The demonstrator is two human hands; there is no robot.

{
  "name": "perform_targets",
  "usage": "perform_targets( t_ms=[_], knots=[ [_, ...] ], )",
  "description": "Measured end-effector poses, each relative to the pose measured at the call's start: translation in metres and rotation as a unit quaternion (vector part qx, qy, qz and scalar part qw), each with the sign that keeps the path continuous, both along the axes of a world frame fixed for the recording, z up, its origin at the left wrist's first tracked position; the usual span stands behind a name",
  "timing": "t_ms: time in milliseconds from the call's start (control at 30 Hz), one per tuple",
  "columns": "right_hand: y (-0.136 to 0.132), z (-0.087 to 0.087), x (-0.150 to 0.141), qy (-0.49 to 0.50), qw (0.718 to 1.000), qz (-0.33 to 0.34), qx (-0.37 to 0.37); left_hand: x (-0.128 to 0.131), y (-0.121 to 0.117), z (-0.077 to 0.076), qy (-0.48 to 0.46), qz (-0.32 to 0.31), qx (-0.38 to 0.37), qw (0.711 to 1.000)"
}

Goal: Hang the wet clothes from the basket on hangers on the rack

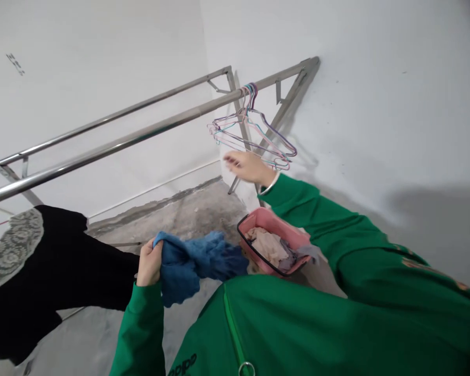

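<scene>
By white walls [376, 104], over grey floor [207, 211], the left grip [150, 262] pinches blue cloth [182, 271], the right grip [248, 166] empty, loosely half-curled

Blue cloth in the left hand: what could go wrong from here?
The left hand grips the blue cloth only near its upper end, so it could slip to the floor. The hangers are bunched on the rail and might tangle if one were pulled. Grey cloth overhangs the basket and could slide out.
</scene>
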State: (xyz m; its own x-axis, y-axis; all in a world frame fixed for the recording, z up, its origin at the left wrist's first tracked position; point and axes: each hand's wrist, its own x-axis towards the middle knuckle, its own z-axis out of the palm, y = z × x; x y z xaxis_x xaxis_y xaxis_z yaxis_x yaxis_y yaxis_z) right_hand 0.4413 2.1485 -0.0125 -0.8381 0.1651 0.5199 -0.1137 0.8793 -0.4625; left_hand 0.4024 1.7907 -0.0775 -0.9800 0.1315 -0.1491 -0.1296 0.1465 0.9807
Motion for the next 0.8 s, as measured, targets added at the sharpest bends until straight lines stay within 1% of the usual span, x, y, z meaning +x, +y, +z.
perform_targets(
  t_ms=[33, 67, 133, 167, 233, 300, 333, 433, 500, 567, 667, 733, 800],
  knots=[
    [0.022, 0.011, 0.009, 0.015, 0.997, -0.069, 0.013, 0.002, 0.0, 0.0, 0.0, 0.001, 0.005, 1.0],
    [0.043, 0.022, 0.018, 0.026, 0.989, -0.143, 0.026, 0.003, -0.001, 0.0, 0.002, 0.001, 0.008, 1.0],
    [0.082, 0.037, 0.032, 0.023, 0.962, -0.267, 0.048, 0.003, -0.003, -0.003, 0.006, 0.006, 0.009, 1.0],
    [0.099, 0.042, 0.037, 0.008, 0.95, -0.307, 0.058, 0.003, -0.004, -0.005, 0.007, 0.009, 0.007, 1.0],
    [0.123, 0.044, 0.043, -0.039, 0.932, -0.353, 0.067, 0.002, -0.006, -0.009, 0.011, 0.006, 0.003, 1.0],
    [0.136, 0.039, 0.046, -0.076, 0.928, -0.36, 0.062, 0.002, -0.006, -0.012, 0.014, -0.007, 0.003, 1.0],
    [0.138, 0.035, 0.046, -0.084, 0.93, -0.355, 0.056, 0.003, -0.006, -0.013, 0.013, -0.013, 0.005, 1.0],
    [0.137, 0.021, 0.045, -0.08, 0.944, -0.314, 0.06, 0.004, -0.006, -0.014, 0.01, -0.02, 0.009, 1.0],
    [0.135, 0.014, 0.042, -0.068, 0.952, -0.283, 0.097, 0.005, -0.007, -0.015, 0.012, -0.025, 0.008, 1.0],
    [0.133, 0.009, 0.039, -0.061, 0.953, -0.256, 0.152, 0.006, -0.008, -0.016, 0.014, -0.026, 0.002, 1.0],
    [0.131, 0.005, 0.033, -0.074, 0.944, -0.233, 0.223, 0.007, -0.008, -0.015, 0.013, -0.017, -0.007, 1.0],
    [0.128, 0.003, 0.029, -0.082, 0.937, -0.223, 0.256, 0.008, -0.008, -0.013, 0.005, -0.013, -0.011, 1.0],
    [0.123, 0.003, 0.025, -0.092, 0.928, -0.231, 0.278, 0.008, -0.007, -0.011, -0.004, -0.012, -0.014, 1.0]
  ],
)
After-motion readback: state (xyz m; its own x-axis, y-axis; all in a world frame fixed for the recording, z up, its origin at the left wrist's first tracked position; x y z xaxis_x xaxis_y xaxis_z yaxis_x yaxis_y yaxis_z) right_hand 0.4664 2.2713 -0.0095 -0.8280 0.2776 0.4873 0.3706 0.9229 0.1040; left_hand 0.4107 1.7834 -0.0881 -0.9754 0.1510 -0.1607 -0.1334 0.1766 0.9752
